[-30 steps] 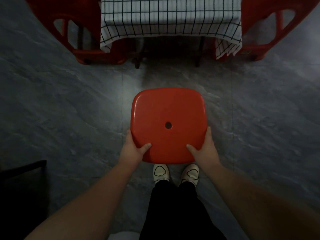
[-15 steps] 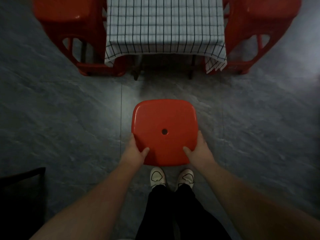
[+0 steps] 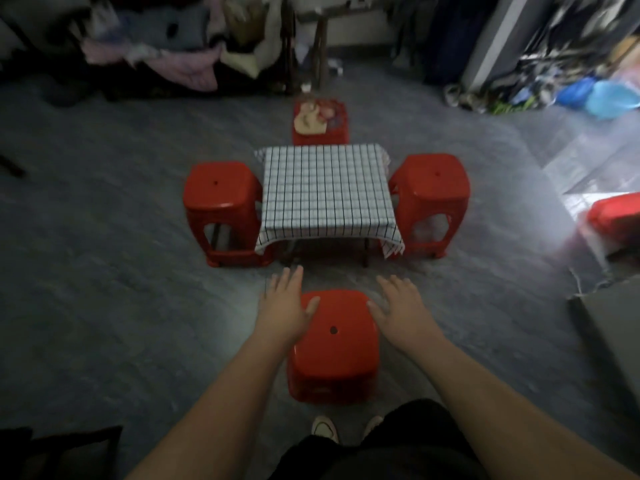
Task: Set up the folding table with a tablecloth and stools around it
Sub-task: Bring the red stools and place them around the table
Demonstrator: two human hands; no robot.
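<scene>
A red stool (image 3: 334,344) with a hole in its seat stands on the floor just in front of my feet. My left hand (image 3: 285,304) and my right hand (image 3: 398,306) hover over its far corners, fingers straight and spread, holding nothing. Beyond it stands the low folding table under a white checked tablecloth (image 3: 327,192). A red stool (image 3: 221,209) flanks the table on the left, another (image 3: 431,199) on the right. A third red stool (image 3: 320,124) at the far side carries a beige and pink thing.
Grey tiled floor (image 3: 104,271) lies all around. Piled clothes (image 3: 156,46) line the back wall. Bags (image 3: 588,88) fill the back right. Another red stool (image 3: 616,216) shows at the right edge, with a grey board (image 3: 613,327) nearer. A dark frame (image 3: 52,448) sits bottom left.
Both hands have let go of the near stool, which now stands on the floor. My head has lifted, so the whole table and the room beyond came into view.
</scene>
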